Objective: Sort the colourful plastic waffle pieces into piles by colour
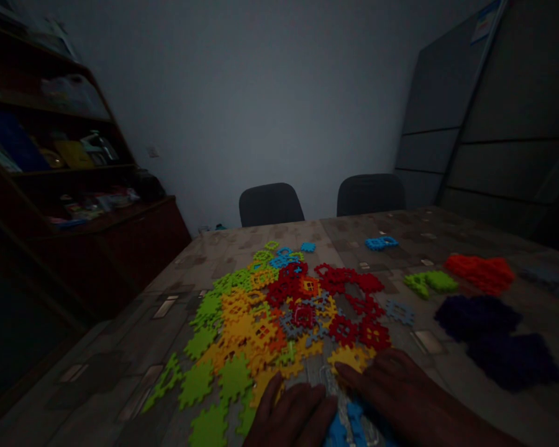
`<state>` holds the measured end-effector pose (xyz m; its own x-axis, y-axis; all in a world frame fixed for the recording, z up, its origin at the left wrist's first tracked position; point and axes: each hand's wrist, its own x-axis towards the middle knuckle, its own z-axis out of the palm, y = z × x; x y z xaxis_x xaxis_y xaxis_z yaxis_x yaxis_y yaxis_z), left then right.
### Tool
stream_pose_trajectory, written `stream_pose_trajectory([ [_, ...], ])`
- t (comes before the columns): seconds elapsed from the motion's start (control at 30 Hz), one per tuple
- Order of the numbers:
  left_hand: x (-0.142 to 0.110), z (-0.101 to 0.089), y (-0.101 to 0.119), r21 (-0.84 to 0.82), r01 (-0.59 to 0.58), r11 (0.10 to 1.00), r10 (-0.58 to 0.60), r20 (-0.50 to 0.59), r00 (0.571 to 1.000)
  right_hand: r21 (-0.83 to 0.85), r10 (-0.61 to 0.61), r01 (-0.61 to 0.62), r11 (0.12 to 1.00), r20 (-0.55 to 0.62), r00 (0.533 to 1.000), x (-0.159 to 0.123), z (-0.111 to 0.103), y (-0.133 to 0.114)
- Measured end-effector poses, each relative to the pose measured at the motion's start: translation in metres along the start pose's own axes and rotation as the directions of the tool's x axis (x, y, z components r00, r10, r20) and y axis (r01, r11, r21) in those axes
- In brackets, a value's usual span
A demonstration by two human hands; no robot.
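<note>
We're holding left hand (291, 417) and right hand (391, 388) over near edge of mixed tile heap (270, 316), fingers open, gripping nothing. Red pile (479, 273), purple pile (494, 335), green pile (431, 282), blue pile (381, 243) lying separate on bench (382, 223) right; heap largely unsorted.

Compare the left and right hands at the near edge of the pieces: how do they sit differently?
The right hand reaches further up the table than the left hand. The right hand's fingertips are at a yellow piece, while the left hand's are lower, beside another yellow piece. The right forearm shows, running to the lower right; the left forearm barely shows. Both flank clear plastic with blue pieces beneath it.
</note>
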<state>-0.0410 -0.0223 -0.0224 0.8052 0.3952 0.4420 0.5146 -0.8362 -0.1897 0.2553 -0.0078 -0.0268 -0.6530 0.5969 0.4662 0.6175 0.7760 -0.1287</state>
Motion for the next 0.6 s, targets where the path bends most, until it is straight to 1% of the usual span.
stream_pose_trajectory([
  [0.07, 0.000, -0.001, 0.000, 0.006, 0.011, 1.000, -0.011, -0.003, 1.000, -0.045, -0.021, 0.021, 0.999, -0.006, 1.000, -0.002, 0.002, 0.001],
  [0.2, 0.001, -0.002, 0.003, -0.020, 0.016, 1.000, -0.016, -0.019, 1.000, -0.035, -0.049, 0.048, 0.998, -0.005, 0.999, -0.004, 0.003, 0.003],
  [0.27, 0.002, -0.001, 0.008, -0.061, 0.064, 0.996, -0.065, -0.019, 0.998, -0.011, -0.042, 0.043, 0.999, 0.014, 0.999, -0.005, 0.004, 0.003],
  [0.33, 0.002, 0.000, 0.015, -0.102, 0.163, 0.981, -0.165, -0.009, 0.986, 0.003, -0.032, 0.032, 0.999, 0.031, 0.999, -0.005, 0.004, 0.003],
  [0.4, 0.003, -0.001, 0.022, -0.140, 0.250, 0.958, -0.251, 0.009, 0.968, -0.001, -0.029, 0.029, 1.000, 0.014, 0.999, -0.005, 0.004, 0.002],
  [0.47, 0.006, -0.004, 0.026, -0.170, 0.277, 0.946, -0.275, 0.034, 0.961, -0.003, -0.030, 0.030, 1.000, -0.010, 0.999, -0.005, 0.004, 0.001],
  [0.6, 0.013, -0.013, 0.028, -0.177, 0.293, 0.940, -0.283, 0.079, 0.956, 0.005, -0.026, 0.026, 1.000, 0.010, 1.000, -0.007, 0.006, -0.001],
])
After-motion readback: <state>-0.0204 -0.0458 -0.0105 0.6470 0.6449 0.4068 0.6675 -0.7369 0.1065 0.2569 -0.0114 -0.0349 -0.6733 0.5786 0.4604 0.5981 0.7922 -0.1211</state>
